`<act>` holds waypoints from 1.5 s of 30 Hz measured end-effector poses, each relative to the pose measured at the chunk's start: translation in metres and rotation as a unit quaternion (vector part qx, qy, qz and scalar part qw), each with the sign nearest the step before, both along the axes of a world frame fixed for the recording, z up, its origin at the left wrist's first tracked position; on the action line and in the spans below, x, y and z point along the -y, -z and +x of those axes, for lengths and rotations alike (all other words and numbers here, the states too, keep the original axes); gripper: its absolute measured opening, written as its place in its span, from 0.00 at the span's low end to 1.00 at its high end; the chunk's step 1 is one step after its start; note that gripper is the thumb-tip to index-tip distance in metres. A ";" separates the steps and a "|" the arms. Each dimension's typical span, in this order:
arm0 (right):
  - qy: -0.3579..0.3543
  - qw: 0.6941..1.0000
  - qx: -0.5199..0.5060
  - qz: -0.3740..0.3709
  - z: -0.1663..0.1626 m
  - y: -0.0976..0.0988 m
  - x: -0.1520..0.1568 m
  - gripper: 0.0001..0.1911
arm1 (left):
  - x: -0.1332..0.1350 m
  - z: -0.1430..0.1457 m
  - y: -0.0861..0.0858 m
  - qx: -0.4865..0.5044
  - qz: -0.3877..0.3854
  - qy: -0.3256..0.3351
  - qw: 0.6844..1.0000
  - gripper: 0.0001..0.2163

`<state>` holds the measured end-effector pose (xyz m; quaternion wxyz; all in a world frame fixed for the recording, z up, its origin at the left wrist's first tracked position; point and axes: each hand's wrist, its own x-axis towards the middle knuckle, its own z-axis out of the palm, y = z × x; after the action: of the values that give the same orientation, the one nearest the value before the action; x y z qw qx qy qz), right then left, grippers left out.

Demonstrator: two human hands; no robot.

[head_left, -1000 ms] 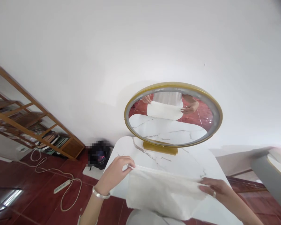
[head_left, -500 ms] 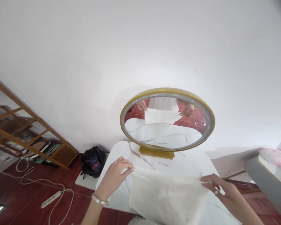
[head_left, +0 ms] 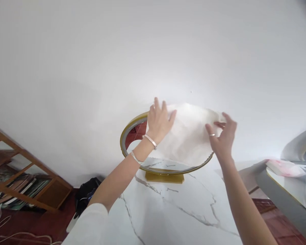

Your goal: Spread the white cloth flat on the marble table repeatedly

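Note:
A thin white cloth (head_left: 185, 136) hangs over the front of an oval, gold-rimmed mirror (head_left: 122, 139), covering most of its glass. My left hand (head_left: 160, 120) lies over the upper left part of the cloth, its fingers spread and holding nothing. At the upper right, my right hand (head_left: 223, 132) has its thumb on the front of the cloth and its bent fingers around the cloth's edge near the rim. The mirror's left side and lower rim stay uncovered.
The mirror's gold base (head_left: 164, 177) stands on a white marbled table (head_left: 168, 211) against a white wall. A wooden shelf (head_left: 54, 194) with books is on the left, beside a black bag (head_left: 86, 190). On the right, a pink and white packet (head_left: 285, 167) lies on another surface.
Both hands have carried the cloth up and forward from above the table onto the mirror. My left fingers have let go of its corner and spread out.

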<state>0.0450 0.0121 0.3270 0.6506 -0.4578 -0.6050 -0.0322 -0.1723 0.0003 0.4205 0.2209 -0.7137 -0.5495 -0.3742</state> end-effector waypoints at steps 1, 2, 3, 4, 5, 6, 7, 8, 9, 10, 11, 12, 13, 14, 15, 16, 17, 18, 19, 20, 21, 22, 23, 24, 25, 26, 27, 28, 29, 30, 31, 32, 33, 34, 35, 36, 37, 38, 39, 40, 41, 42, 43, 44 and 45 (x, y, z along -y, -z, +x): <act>0.027 0.999 0.031 -0.026 0.003 0.012 -0.005 0.33 | -0.007 0.013 0.005 -0.036 -0.002 -0.007 0.999 0.22; 0.048 0.996 0.049 -0.053 0.006 0.026 -0.009 0.31 | -0.012 0.025 0.011 -0.071 0.001 -0.004 0.997 0.22; 0.066 0.994 0.052 -0.074 0.009 0.040 -0.010 0.29 | -0.016 0.037 0.018 -0.105 0.006 0.006 0.994 0.22; 0.083 0.991 0.044 -0.092 0.014 0.055 -0.009 0.27 | -0.020 0.049 0.024 -0.138 0.013 0.022 0.990 0.21; 0.098 0.989 0.031 -0.108 0.018 0.069 -0.008 0.25 | -0.023 0.061 0.030 -0.171 0.021 0.041 0.984 0.20; 0.109 0.986 0.017 -0.126 0.022 0.082 -0.005 0.24 | -0.026 0.072 0.037 -0.205 0.029 0.062 0.976 0.18; 0.113 0.983 0.003 -0.142 0.025 0.094 -0.003 0.23 | -0.029 0.083 0.043 -0.241 0.037 0.087 0.966 0.17; 0.117 0.981 -0.008 -0.152 0.028 0.105 0.000 0.23 | -0.031 0.093 0.049 -0.277 0.045 0.116 0.953 0.16; 0.121 0.981 -0.014 -0.151 0.029 0.113 0.002 0.24 | -0.033 0.102 0.055 -0.311 0.053 0.147 0.938 0.16; 0.125 0.982 -0.015 -0.140 0.029 0.121 0.004 0.24 | -0.035 0.110 0.061 -0.340 0.059 0.176 0.922 0.16; 0.125 0.984 -0.013 -0.123 0.028 0.126 0.006 0.24 | -0.036 0.116 0.066 -0.364 0.063 0.201 0.907 0.16; 0.121 0.987 -0.010 -0.109 0.026 0.130 0.006 0.25 | -0.037 0.121 0.070 -0.381 0.065 0.220 0.896 0.16; 0.113 0.988 -0.007 -0.102 0.024 0.131 0.007 0.26 | -0.038 0.124 0.072 -0.391 0.065 0.230 0.889 0.15; 0.101 0.989 -0.005 -0.103 0.021 0.131 0.006 0.26 | -0.039 0.125 0.074 -0.395 0.064 0.235 0.886 0.15; 0.091 0.990 -0.008 -0.110 0.018 0.129 0.005 0.27 | -0.039 0.125 0.074 -0.396 0.064 0.235 0.885 0.14; 0.085 0.990 -0.014 -0.116 0.015 0.125 0.004 0.27 | -0.040 0.123 0.073 -0.394 0.065 0.236 0.886 0.13; 0.084 0.989 -0.020 -0.118 0.012 0.120 0.001 0.26 | -0.041 0.119 0.071 -0.389 0.066 0.234 0.889 0.13; 0.085 0.990 -0.022 -0.113 0.009 0.113 -0.001 0.25 | -0.043 0.115 0.068 -0.382 0.068 0.232 0.892 0.14; 0.086 0.991 -0.018 -0.103 0.007 0.105 -0.005 0.24 | -0.044 0.109 0.064 -0.371 0.073 0.229 0.897 0.14; 0.087 0.992 -0.010 -0.087 0.004 0.096 -0.008 0.23 | -0.045 0.103 0.060 -0.354 0.078 0.226 0.904 0.15; 0.089 0.994 0.002 -0.066 0.000 0.087 -0.011 0.22 | -0.045 0.095 0.054 -0.333 0.082 0.221 0.913 0.15; 0.093 0.995 0.018 -0.041 -0.004 0.076 -0.014 0.21 | -0.045 0.087 0.049 -0.307 0.084 0.214 0.923 0.14; 0.097 0.994 0.036 -0.014 -0.009 0.065 -0.017 0.21 | -0.045 0.077 0.043 -0.278 0.083 0.206 0.935 0.13; 0.101 0.993 0.055 0.011 -0.014 0.054 -0.019 0.20 | -0.043 0.068 0.036 -0.246 0.080 0.196 0.946 0.12; 0.102 0.991 0.076 0.032 -0.020 0.044 -0.021 0.20 | -0.042 0.058 0.030 -0.215 0.076 0.185 0.956 0.12; 0.099 0.989 0.098 0.049 -0.025 0.034 -0.023 0.20 | -0.040 0.049 0.023 -0.184 0.074 0.174 0.964 0.11; 0.094 0.986 0.119 0.062 -0.030 0.025 -0.024 0.20 | -0.038 0.040 0.018 -0.156 0.076 0.163 0.971 0.11; 0.087 0.984 0.137 0.074 -0.034 0.018 -0.025 0.20 | -0.036 0.033 0.013 -0.129 0.083 0.152 0.976 0.11; 0.081 0.982 0.150 0.083 -0.038 0.013 -0.026 0.20 | -0.035 0.028 0.009 -0.108 0.092 0.142 0.980 0.11; 0.078 0.980 0.157 0.092 -0.040 0.010 -0.026 0.20 | -0.034 0.025 0.006 -0.095 0.099 0.134 0.981 0.11; 0.079 0.980 0.157 0.097 -0.041 0.010 -0.026 0.20 | -0.033 0.025 0.005 -0.090 0.103 0.128 0.982 0.11; 0.085 0.980 0.150 0.100 -0.041 0.012 -0.026 0.20 | -0.033 0.027 0.005 -0.095 0.101 0.126 0.982 0.11; 0.094 0.981 0.137 0.101 -0.040 0.017 -0.026 0.20 | -0.033 0.032 0.007 -0.107 0.095 0.129 0.981 0.11; 0.107 0.982 0.119 0.100 -0.037 0.024 -0.027 0.20 | -0.033 0.038 0.009 -0.124 0.087 0.136 0.979 0.11; 0.123 0.983 0.096 0.096 -0.034 0.032 -0.027 0.20 | -0.033 0.047 0.013 -0.144 0.080 0.145 0.976 0.10; 0.138 0.984 0.070 0.089 -0.031 0.042 -0.027 0.21 | -0.034 0.057 0.017 -0.165 0.076 0.155 0.971 0.10; 0.151 0.985 0.043 0.076 -0.026 0.053 -0.028 0.21 | -0.034 0.068 0.022 -0.187 0.075 0.163 0.966 0.10; 0.160 0.985 0.015 0.058 -0.022 0.066 -0.028 0.22 | -0.035 0.079 0.027 -0.211 0.075 0.170 0.960 0.10; 0.164 0.986 -0.013 0.033 -0.018 0.079 -0.028 0.22 | -0.035 0.089 0.034 -0.238 0.076 0.178 0.952 0.11; 0.162 0.986 -0.039 0.005 -0.015 0.092 -0.028 0.24 | -0.036 0.100 0.041 -0.265 0.075 0.187 0.943 0.10; 0.158 0.985 -0.066 -0.024 -0.012 0.105 -0.027 0.25 | -0.037 0.109 0.048 -0.292 0.072 0.198 0.933 0.10; 0.151 0.983 -0.093 -0.053 -0.010 0.118 -0.026 0.26 | -0.038 0.116 0.055 -0.317 0.069 0.211 0.922 0.09; 0.145 0.979 -0.120 -0.082 -0.009 0.130 -0.025 0.28 | -0.038 0.123 0.062 -0.341 0.065 0.224 0.911 0.09; 0.142 0.973 -0.145 -0.109 -0.008 0.140 -0.023 0.29 | -0.039 0.128 0.069 -0.361 0.060 0.236 0.900 0.09; 0.143 0.966 -0.169 -0.132 -0.008 0.149 -0.022 0.29 | -0.040 0.132 0.074 -0.377 0.057 0.246 0.891 0.09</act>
<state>0.0367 0.0337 0.1785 0.6655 -0.6204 -0.4136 0.0334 -0.0405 0.0401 0.3463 0.3524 -0.8997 -0.2091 -0.1506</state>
